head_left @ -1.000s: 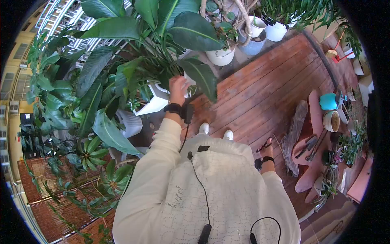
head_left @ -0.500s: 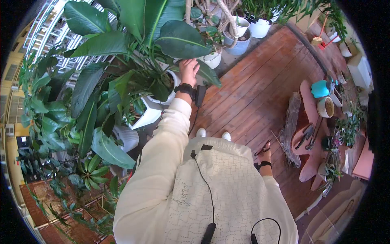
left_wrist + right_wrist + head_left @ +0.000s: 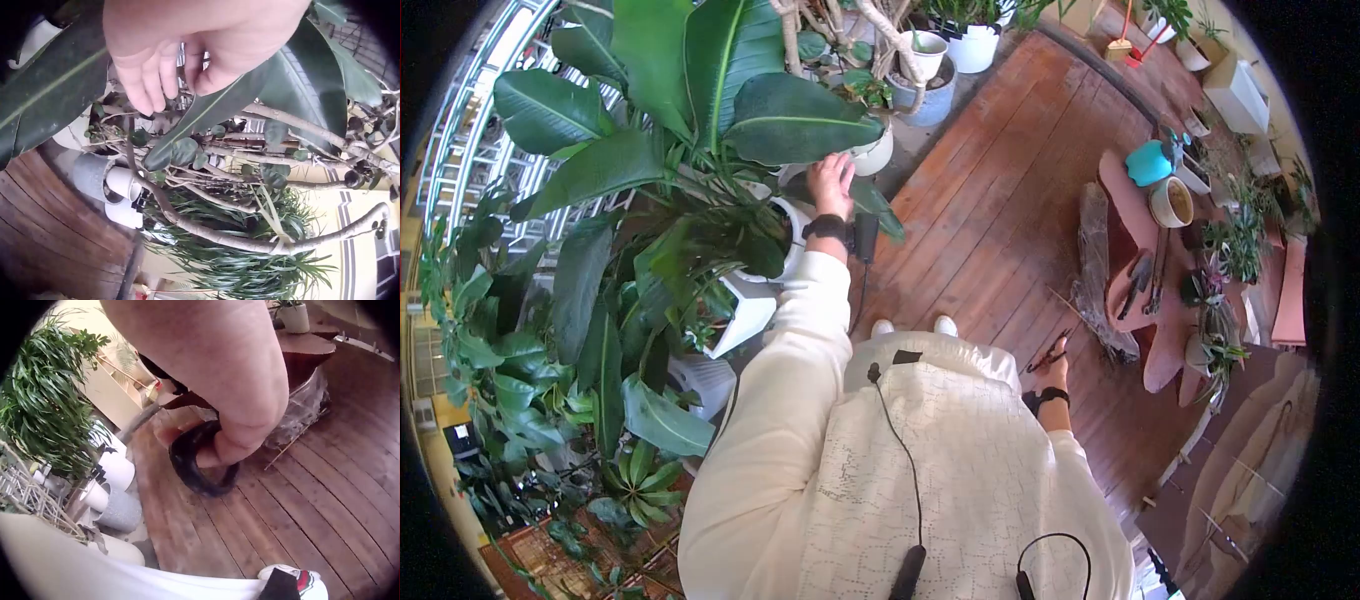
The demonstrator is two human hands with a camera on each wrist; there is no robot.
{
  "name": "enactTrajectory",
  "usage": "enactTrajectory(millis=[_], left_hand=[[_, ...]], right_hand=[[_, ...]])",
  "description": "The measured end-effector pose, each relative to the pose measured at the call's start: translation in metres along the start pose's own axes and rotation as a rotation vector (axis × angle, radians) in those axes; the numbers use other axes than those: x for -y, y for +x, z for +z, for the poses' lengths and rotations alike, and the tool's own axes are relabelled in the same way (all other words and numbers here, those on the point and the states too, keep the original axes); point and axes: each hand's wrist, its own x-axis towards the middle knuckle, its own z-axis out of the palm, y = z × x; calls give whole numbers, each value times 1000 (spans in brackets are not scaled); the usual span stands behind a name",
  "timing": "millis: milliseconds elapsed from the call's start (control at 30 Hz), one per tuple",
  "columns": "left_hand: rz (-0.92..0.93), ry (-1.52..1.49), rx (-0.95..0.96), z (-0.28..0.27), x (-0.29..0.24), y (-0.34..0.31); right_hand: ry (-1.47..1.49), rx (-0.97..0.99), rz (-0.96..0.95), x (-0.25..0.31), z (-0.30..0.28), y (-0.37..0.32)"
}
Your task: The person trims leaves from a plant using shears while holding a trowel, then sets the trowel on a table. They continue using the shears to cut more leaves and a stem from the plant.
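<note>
My left hand point(image 3: 832, 185) reaches in beside a large potted plant with broad dark green leaves. Its fingers are extended and loosely bent, right at the edge of a big leaf point(image 3: 800, 120). A second leaf point(image 3: 878, 208) droops just below and right of this hand. In the left wrist view, the fingers and thumb stand apart, overlapping leaves behind them. The plant's white pot point(image 3: 795, 222) is partly hidden by foliage. Low at my right side, my right hand point(image 3: 1058, 365) holds scissors, their black looped handle point(image 3: 182, 465) around the fingers in the right wrist view.
A wooden deck point(image 3: 990, 190) spreads ahead. Along its far edge are a grey-blue pot point(image 3: 930, 98) and other pots with woody stems. To the right, a reddish slab table point(image 3: 1135, 210) bears a turquoise pot point(image 3: 1148, 163), a beige pot point(image 3: 1171, 203) and hand tools. Dense foliage fills the left.
My left hand has come up from among the lower stems and moved to the big leaf's edge, its fingers straighter. The head view has turned right. My right hand stays low with the scissors.
</note>
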Motion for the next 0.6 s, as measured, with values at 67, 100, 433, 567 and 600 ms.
enactTrajectory(millis=[67,100,433,567,600], left_hand=[[20,-85,72,0,-8,-18],[27,-117,123,-4,-11,-23],[-47,-304,232,-3,-39,-66],[-32,-276,238,11,-34,-67],[-20,-257,272,11,-32,-66]], right_hand=[[-25,13,-43,2,11,0],[-23,5,-43,5,20,0],[-719,513,-457,28,188,-99],[-711,623,-513,8,261,-154],[-706,681,-438,2,275,-157]])
